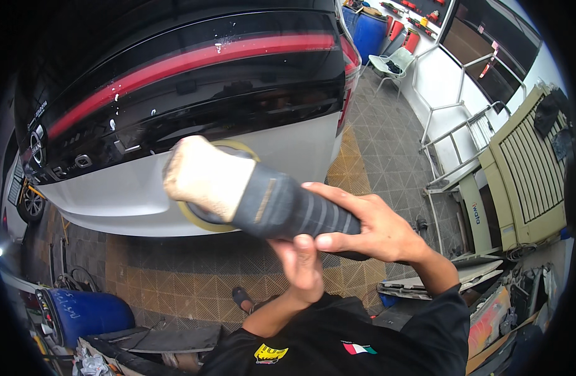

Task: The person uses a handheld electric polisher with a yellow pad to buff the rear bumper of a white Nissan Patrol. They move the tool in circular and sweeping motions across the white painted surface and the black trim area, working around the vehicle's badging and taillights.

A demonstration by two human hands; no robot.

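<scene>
A polisher [272, 200] with a pale, worn head cover and a dark ribbed body is held up in front of me, slightly blurred. My right hand [376, 229] wraps round the back of its body from the right. From below, my left hand [299, 266] closes on the underside, its thumb showing and its other fingers partly hidden. The round pad's yellowish rim [253, 150] shows behind the head, before the white lower part of a car's tailgate [137, 191]. Whether the pad touches the paint is hidden. White spots dot the tailgate's glossy black upper part and red light strip [231, 47].
Blue drums stand at lower left [90, 316] and far right [369, 34]. A pale chair [391, 66], a metal frame [457, 144] and a slatted olive panel [532, 166] line the right side. Loose panels [448, 276] lie near my right elbow. Floor tiles [169, 269] surround my feet.
</scene>
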